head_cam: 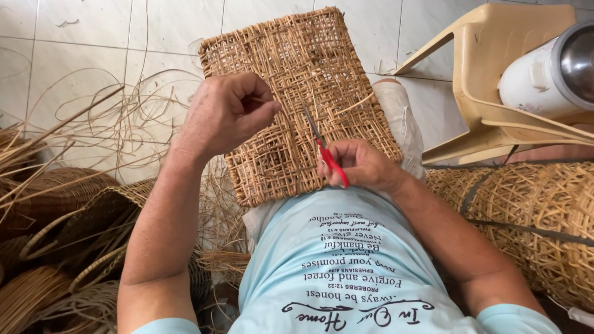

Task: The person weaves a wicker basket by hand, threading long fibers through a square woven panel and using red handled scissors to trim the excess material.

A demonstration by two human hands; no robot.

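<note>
Your right hand [362, 164] has its grip closed around the red handles of the scissors [325, 151]; your left hand [226, 111] is clenched in a fist, pinching what looks like a thin rattan strand [352, 105] against the woven panel [297, 93]. That panel rests on your lap, its long axis running from near to far and tilting slightly left at the far end; the scissors sit over its near right part, blades pointing far and a little left, handles toward you. The strand to be met lies just beyond the blade tips, running off to the right; your right hand is nearer to it, your left sits to the left of the blades, close but apart from them. Baskets [55, 198] lie at your left, a plastic chair [482, 74] at the far right.
</note>
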